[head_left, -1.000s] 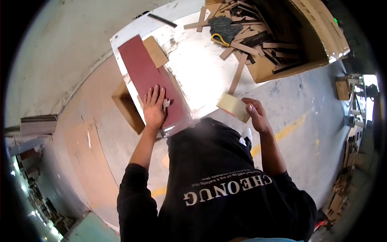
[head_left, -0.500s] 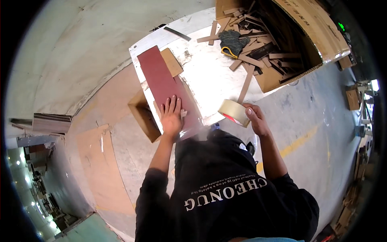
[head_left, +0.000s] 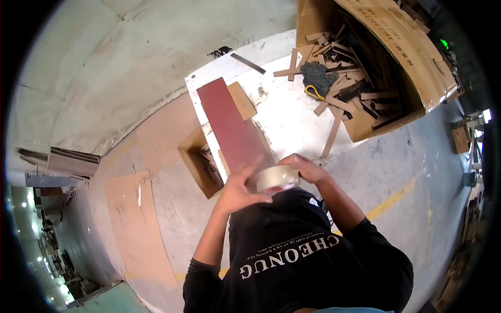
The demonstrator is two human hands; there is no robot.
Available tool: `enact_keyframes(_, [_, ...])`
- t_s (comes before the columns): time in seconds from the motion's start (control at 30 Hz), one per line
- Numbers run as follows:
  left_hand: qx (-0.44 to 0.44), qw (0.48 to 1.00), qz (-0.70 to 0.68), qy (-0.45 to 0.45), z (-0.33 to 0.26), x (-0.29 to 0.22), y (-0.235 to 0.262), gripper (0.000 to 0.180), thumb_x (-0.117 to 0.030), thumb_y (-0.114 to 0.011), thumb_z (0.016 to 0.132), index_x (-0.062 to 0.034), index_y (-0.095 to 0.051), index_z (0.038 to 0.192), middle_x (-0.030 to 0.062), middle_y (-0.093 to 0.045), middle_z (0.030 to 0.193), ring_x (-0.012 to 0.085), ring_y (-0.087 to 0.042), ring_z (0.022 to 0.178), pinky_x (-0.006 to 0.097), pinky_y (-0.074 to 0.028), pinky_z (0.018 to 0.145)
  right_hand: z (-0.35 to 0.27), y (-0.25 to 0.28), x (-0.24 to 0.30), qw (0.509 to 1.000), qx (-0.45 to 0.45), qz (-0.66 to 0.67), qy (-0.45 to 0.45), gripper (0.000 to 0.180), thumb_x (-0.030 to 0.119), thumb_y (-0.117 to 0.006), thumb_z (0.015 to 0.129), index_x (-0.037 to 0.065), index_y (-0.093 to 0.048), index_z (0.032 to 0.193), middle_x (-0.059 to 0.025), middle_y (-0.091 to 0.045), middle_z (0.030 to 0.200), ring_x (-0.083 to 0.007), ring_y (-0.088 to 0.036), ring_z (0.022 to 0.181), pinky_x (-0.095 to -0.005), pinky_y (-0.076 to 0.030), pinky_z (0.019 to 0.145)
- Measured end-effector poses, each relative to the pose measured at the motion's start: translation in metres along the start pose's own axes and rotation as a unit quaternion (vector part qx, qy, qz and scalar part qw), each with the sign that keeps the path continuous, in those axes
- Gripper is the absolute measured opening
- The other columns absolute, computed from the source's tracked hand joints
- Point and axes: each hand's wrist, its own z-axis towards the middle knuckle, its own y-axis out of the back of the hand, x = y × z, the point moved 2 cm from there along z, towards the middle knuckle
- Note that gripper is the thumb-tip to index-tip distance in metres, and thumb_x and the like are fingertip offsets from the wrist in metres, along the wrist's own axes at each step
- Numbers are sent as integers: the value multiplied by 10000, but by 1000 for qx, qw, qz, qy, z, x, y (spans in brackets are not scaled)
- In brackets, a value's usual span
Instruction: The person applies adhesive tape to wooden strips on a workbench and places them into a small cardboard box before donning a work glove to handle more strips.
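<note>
A wide roll of pale tape [head_left: 275, 178] is in the grip of my right hand [head_left: 308, 169], just in front of my body. Beside its left edge is my left hand [head_left: 236, 194], thumb and fingers apart, the fingertips smeared by motion; whether they touch the roll I cannot tell. Beyond the hands a long dark red board [head_left: 224, 115] lies lengthwise on the white table [head_left: 276, 120]. A piece of brown cardboard [head_left: 242, 99] shows beside the board's far right edge.
A big cardboard box [head_left: 391, 128] of loose wooden strips lies at the right of the table. A dark grey glove [head_left: 318, 77] with a yellow cuff rests on strips at its mouth. A smaller box [head_left: 193, 161] with strips stands left of the table.
My left hand has lifted off the red board and come back toward my body. My right hand has brought the tape roll left and closer, near the left hand. The view has shifted.
</note>
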Motion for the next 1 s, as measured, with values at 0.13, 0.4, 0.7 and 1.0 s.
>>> enact_keyframes(0.13, [23,984,147,99,11,-3,32,552,-183,-797,594,-31,-616,1092,117,-640,868,186,-613,795,281,-478,694,42,-26,18,998,-52,-39,-13,394,345,-415,957,13,-587,1080,-66,-603,1004,-148,-549,933,-300,-427,853])
enact_keyframes(0.4, [-81,921,376,-61,40,26,75,527,-230,-791,552,-115,-654,1047,22,-591,665,209,-476,597,313,-436,558,86,-24,18,992,-109,-42,-51,313,223,-569,901,-1,-589,1118,-67,-644,963,-113,-592,854,-254,-470,765])
enact_keyframes(0.7, [-74,900,399,-161,66,41,80,582,-217,-742,444,-117,-654,1010,-15,-608,784,189,-494,678,295,-437,583,114,-12,15,984,-158,-43,-74,199,121,-632,842,-25,-635,978,-47,-644,885,-93,-583,809,-245,-474,735])
enact_keyframes(1.0, [-68,921,345,-171,70,53,94,632,-205,-758,450,-101,-639,1062,17,-649,830,206,-435,637,289,-410,564,129,-12,25,979,-96,100,-151,256,244,-626,858,31,-601,998,-3,-596,858,-60,-541,758,-196,-419,645])
